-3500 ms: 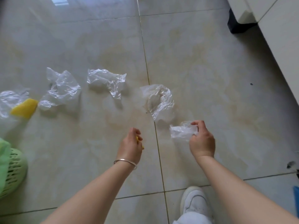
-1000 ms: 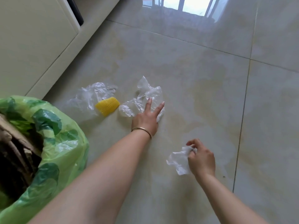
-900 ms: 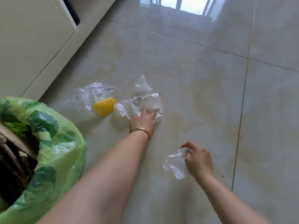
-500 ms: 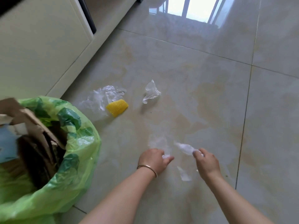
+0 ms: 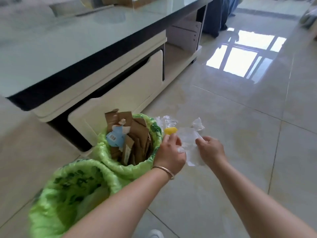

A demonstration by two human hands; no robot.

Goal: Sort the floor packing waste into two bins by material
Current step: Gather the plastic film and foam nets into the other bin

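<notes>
Cardboard already fills one bin (image 5: 130, 166), while the left hand (image 5: 171, 152) and right hand (image 5: 211, 148) pinch clear plastic film (image 5: 188, 140), with two plastic scraps (image 5: 167, 121) and a yellow piece (image 5: 170, 130) still floored.

A home living room. A low coffee table (image 5: 96, 54) with a glass top, black edge and cream drawers stands on a glossy beige tiled floor (image 5: 240, 117), which mirrors a bright window. Two bins (image 5: 130, 162) lined with green bags sit beside the table. Dark fabric (image 5: 217, 16) hangs in the background.
</notes>
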